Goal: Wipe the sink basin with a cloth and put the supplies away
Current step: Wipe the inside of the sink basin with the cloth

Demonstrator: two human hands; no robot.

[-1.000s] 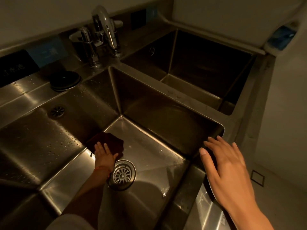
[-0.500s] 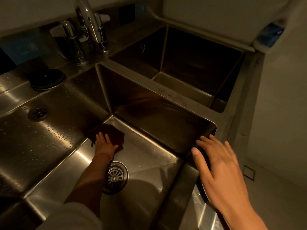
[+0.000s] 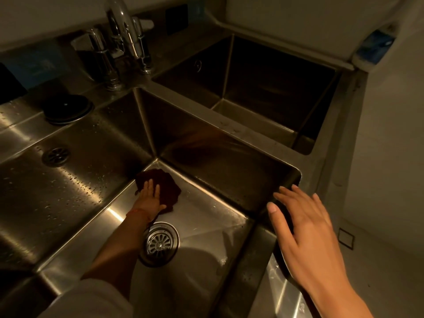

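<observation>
Two square, brushed stainless-steel basins sit side by side; the near sink basin is wet and reflective, with a round ribbed drain strainer in its floor. A dark, crumpled cloth lies in its far left corner. The left hand presses flat on it, fingers extended, no closed grip. The right hand rests open, fingers spread, at the basin's right rim. A chrome faucet stands on the counter behind.
</observation>
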